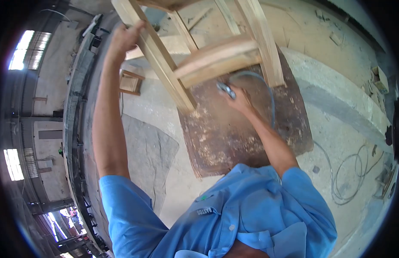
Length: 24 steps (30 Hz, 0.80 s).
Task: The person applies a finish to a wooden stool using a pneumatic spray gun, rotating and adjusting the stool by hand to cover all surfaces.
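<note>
A pale wooden chair frame [223,60] stands tilted on a worn, dark brown board [234,142]. My left hand [127,39] is closed around one of its long legs [158,64] at the upper left. Below the thick curved rail, my right hand [240,99] grips a small metal air blow gun [225,90]. A blue air hose [271,96] loops from near the gun down past my right forearm. Haze, apparently dust, blurs the board around the gun. My right fingers are partly hidden.
A small wooden frame [130,82] stands on the floor beyond my left arm. Grey sheeting [143,148] lies at left. A pale concrete ledge [337,88] runs along the right, with a coiled hose [348,180] on the floor. Wood scraps [337,38] litter the far floor.
</note>
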Tool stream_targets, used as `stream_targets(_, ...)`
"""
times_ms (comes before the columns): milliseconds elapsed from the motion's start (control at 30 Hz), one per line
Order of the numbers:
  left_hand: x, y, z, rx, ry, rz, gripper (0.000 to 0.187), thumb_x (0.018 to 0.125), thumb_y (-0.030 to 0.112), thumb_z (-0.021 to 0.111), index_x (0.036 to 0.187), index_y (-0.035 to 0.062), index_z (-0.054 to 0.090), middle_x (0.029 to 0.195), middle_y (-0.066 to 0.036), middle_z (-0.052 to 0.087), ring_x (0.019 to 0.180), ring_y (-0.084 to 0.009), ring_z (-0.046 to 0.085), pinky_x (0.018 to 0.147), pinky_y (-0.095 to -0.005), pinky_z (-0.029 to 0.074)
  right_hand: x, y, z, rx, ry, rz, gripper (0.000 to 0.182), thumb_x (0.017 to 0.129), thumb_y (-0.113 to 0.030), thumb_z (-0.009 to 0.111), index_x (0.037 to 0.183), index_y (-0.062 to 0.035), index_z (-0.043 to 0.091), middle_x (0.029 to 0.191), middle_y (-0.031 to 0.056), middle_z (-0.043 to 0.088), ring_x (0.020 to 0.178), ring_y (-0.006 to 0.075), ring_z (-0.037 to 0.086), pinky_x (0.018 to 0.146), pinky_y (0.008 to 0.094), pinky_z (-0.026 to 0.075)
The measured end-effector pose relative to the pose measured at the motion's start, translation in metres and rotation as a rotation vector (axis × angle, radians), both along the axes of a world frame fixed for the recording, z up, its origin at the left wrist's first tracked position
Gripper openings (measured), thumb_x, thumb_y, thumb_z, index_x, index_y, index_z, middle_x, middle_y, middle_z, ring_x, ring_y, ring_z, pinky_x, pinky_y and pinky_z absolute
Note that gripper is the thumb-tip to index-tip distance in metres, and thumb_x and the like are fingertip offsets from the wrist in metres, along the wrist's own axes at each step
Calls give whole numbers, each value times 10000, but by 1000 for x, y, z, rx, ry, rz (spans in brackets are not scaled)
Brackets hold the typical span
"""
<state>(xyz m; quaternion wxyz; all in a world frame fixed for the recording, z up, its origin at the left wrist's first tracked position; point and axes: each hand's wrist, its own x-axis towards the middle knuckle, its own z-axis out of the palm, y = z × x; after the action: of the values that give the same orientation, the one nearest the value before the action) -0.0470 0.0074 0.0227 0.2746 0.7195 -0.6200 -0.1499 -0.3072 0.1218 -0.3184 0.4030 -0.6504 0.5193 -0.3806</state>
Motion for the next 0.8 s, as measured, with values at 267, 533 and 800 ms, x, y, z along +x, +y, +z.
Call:
stream_targets(267, -24, -42, 48, -1099, -1113, -340, 605, 872, 360, 643, 1343, 6, 509, 1208, -231, 656, 1101, -403, 635, 924, -466, 499, -79, 145, 116, 460, -149, 200, 454, 880, -181, 742, 1304, -52, 644, 1168, 193, 709, 1038, 277, 719, 874, 341, 544)
stream_targets(533, -81, -53, 125, -23, -1113, -497, 847, 756, 494, 759, 1448, 92, 481, 1189, -205, 693, 1110, -344, 661, 932, -422, 536, -91, 151, 243, -286, -167, 362, 659, 763, -178, 850, 1339, 13, 591, 1071, 190, 721, 875, 265, 736, 745, 343, 561)
stream_targets(800, -74, -87, 127, -3, -1098, -479, 855, 638, 481, 831, 1365, 93, 601, 1245, -208, 669, 1148, -347, 643, 988, -419, 516, -56, 123, 308, -598, -153, 218, 815, 790, -519, 781, 1317, 69, 579, 1010, 174, 729, 806, 184, 713, 718, 283, 555)
